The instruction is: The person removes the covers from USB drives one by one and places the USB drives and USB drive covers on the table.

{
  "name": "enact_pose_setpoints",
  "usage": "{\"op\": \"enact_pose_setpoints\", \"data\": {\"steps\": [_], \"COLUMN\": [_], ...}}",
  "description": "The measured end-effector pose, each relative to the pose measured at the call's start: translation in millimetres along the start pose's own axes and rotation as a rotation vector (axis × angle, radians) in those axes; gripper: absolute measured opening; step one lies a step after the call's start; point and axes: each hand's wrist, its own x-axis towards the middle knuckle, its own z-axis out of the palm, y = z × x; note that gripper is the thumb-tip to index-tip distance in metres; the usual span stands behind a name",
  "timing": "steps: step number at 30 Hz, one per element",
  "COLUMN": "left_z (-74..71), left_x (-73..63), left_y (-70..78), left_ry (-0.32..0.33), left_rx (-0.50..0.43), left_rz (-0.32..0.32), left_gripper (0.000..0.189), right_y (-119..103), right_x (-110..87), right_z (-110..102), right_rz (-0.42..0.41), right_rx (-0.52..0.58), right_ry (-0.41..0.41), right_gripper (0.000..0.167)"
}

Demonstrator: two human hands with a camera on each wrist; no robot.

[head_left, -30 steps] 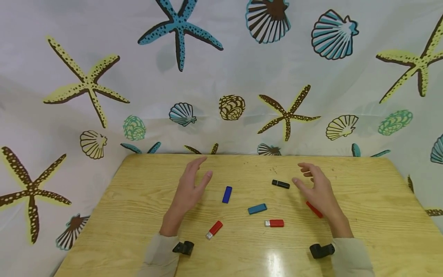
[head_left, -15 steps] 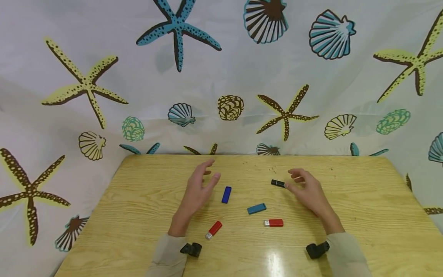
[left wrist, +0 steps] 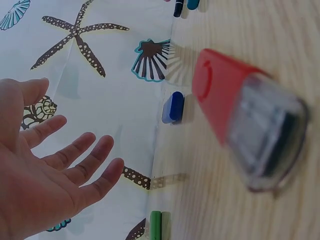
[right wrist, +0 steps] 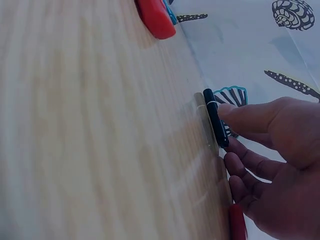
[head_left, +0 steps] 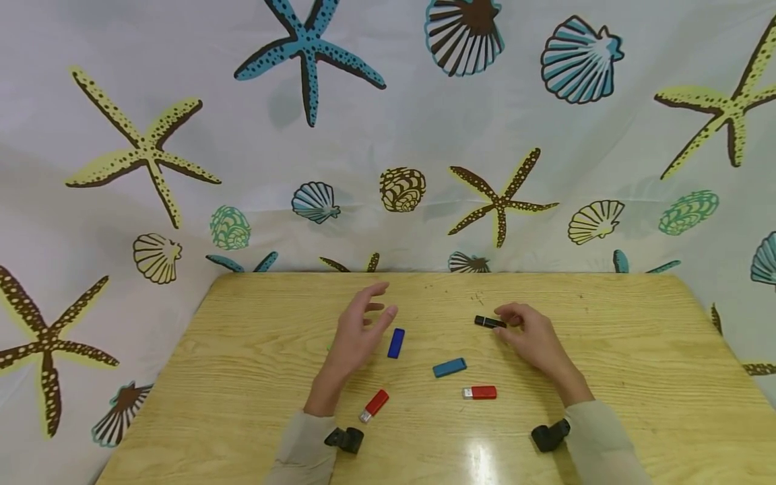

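Note:
My right hand [head_left: 536,340] has thumb and forefinger at the right end of a black USB stick [head_left: 486,321] lying on the table. In the right wrist view, the thumb lies against one side of this black stick [right wrist: 216,120] and a fingertip meets its lower end. My left hand [head_left: 358,333] hovers over the table, fingers spread and loosely bent, holding nothing. Just right of it lies a dark blue USB stick [head_left: 396,343]. The left wrist view shows the left palm [left wrist: 50,185] bare, with a red USB stick [left wrist: 220,95] close to the camera.
On the wooden table [head_left: 242,377] are a teal USB stick [head_left: 449,367], a red one with its metal plug showing [head_left: 479,393] and another red one [head_left: 374,405]. A green stick [left wrist: 155,225] is mostly hidden behind the left hand in the head view. A patterned cloth [head_left: 358,148] hangs behind.
My right hand has moved left, and its fingers have closed in on the black USB stick, which stays in place. My left hand has drifted right toward the dark blue stick.

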Motion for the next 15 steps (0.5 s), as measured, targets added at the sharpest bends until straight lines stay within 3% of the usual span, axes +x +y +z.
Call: {"op": "enact_pose_setpoints", "data": {"steps": [7, 15], "left_z": [6.3, 16.8], "left_x": [1.7, 3.4], "left_y": [2.5, 6.3], "left_ry": [-0.004, -0.023], "left_rx": [-0.005, -0.030], "left_rz": [0.021, 0.037], "left_gripper": [0.048, 0.043], "right_y": [-3, -6], "right_x": [4.7, 5.4], "right_z": [4, 4], "right_rz": [0.006, 0.010], "right_rx": [-0.085, -0.102], "right_ry": [-0.012, -0.025], "right_gripper": [0.025, 0.020]}}
